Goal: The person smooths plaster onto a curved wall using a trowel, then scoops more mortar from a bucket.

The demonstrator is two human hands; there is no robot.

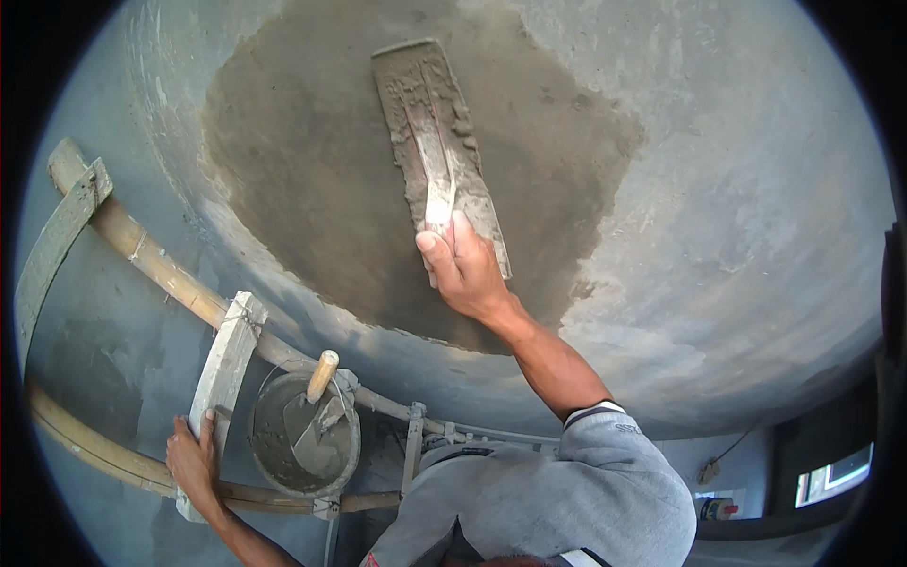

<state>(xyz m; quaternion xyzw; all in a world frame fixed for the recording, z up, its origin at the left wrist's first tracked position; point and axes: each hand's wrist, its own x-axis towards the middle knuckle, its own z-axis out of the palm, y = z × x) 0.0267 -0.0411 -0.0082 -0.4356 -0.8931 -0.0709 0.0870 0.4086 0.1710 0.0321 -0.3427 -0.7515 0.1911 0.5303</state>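
Observation:
My right hand [463, 269] is closed round the handle of a plastering trowel [466, 128]. The trowel's long blade is smeared with grey mortar and lies against a dark wet patch of plaster [312, 180] on the wall. Lower left, my left hand [196, 460] grips a wooden rung [225, 364] of a bamboo ladder [179, 283]. Beside that hand hangs a bucket [351, 449] of grey mortar on the ladder. A smaller pointed trowel [323, 378] with a wooden handle stands in the mortar; part of its blade is sunk.
Dry grey wall [727, 208] curves round the wet patch. Another rung [57, 246] crosses the ladder at far left, and a further one [413, 444] lies past the bucket. At lower right are a bright window [836, 475] and a small container [715, 508].

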